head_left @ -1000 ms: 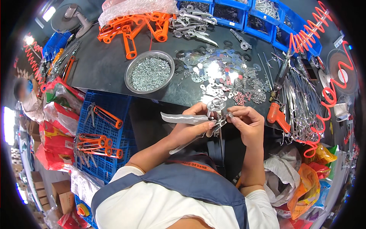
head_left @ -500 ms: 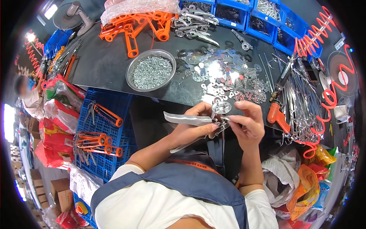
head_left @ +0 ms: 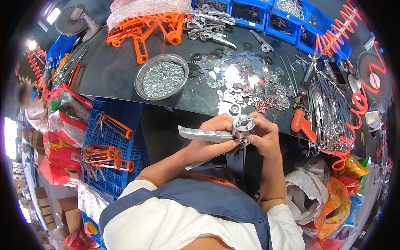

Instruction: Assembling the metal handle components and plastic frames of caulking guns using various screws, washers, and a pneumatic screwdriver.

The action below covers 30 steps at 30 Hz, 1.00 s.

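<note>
A silvery metal caulking gun handle (head_left: 204, 133) is held in front of my chest, above the table's near edge. Its round, holed end (head_left: 244, 122) points up, and a lever hangs below the grip. My left hand (head_left: 210, 149) is closed round the handle, the thumb along its near side. My right hand (head_left: 266, 139) grips the round end from the right, with fingers behind and thumb pressed at its base. Anything small under that thumb is hidden. Beyond my hands, washers, flat plates and springs (head_left: 254, 89) are spread on the dark table (head_left: 110, 77).
A steel bowl of small metal parts (head_left: 162, 77) stands left of the spread pieces. Orange frames (head_left: 141, 35) and bare handles (head_left: 208, 25) lie behind. An orange power driver (head_left: 302, 123) and metal rods (head_left: 331, 108) are at right. A blue crate (head_left: 112, 146) holds finished-looking caulking guns.
My right hand has come in from the right and closed on the round end. That end now sits more upright and faces up; the handle has stayed nearly in place.
</note>
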Each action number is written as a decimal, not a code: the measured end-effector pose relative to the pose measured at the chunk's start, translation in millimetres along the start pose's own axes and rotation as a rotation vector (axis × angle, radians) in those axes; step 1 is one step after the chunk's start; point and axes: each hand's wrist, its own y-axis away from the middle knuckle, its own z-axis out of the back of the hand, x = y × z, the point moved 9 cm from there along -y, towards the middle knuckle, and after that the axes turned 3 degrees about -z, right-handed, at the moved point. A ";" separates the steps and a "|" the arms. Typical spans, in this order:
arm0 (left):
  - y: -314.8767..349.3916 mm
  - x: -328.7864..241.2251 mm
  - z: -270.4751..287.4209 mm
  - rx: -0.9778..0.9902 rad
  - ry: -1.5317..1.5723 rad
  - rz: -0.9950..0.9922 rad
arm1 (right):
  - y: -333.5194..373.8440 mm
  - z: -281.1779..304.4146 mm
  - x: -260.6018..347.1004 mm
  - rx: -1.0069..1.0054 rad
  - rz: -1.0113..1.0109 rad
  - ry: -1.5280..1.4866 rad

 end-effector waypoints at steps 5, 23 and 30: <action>2.0 -3.1 -14.2 0.156 -0.064 -0.042 | 23.4 -12.2 -30.9 -0.122 -0.212 -0.233; 44.8 52.8 -25.1 -0.044 0.347 0.294 | -27.3 175.3 -1.8 -0.714 0.027 1.287; 40.4 51.2 -25.7 -0.047 0.389 0.363 | -31.6 12.7 26.5 -0.238 -0.097 0.289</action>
